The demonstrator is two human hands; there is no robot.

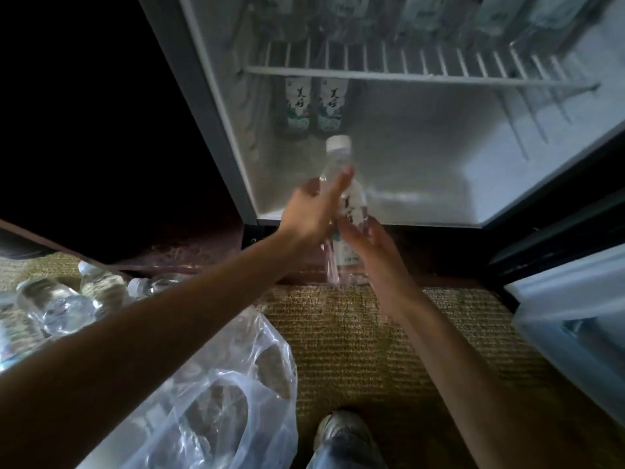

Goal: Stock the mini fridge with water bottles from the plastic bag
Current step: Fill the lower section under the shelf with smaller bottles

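A clear water bottle [351,198] with a white cap and a white label is held upright in front of the open mini fridge [422,184]. My left hand [313,214] grips its upper body from the left. My right hand [368,245] holds its lower part from the right, fingers spread along the side. Two bottles [314,106] stand at the back left of the fridge's lower compartment. Several more bottles [422,15] stand on the wire shelf [406,67] above. The clear plastic bag [216,394] lies on the floor at lower left.
Several loose water bottles [67,299] lie on the woven mat [372,350] at the left. The fridge door [575,319] stands open at the right. My shoe [341,431] is at the bottom centre. A dark cabinet side fills the upper left.
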